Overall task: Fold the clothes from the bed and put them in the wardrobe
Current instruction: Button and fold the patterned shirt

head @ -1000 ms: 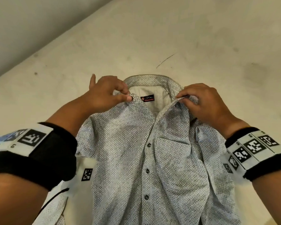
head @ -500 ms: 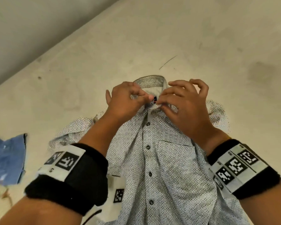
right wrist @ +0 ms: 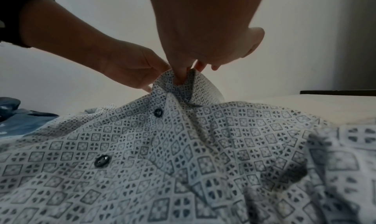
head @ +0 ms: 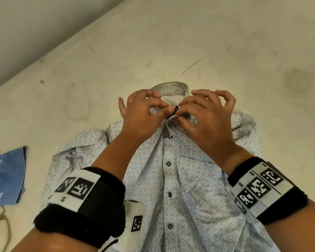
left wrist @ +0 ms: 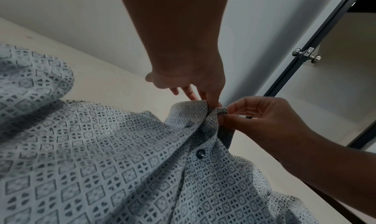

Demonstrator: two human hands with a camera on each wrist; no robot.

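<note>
Shirt [head: 180,179] flat on bed [head: 171,42], front up, buttoned below collar. Left hand [head: 142,115] and right hand [head: 205,122] pinching collar ends together (top button hidden by fingers). Jeans [head: 5,175] lying left, apart. Wardrobe [left wrist: 317,53] open beyond bed; contents unseen.

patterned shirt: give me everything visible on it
The shirt is thin white woven cloth printed with small grey diamond motifs, with a collar, dark buttons down the front and a chest pocket. It lies front up on the bed, buttoned below the neck, wrinkled. The left hand and right hand pinch the collar ends together, lifting them slightly.
</note>
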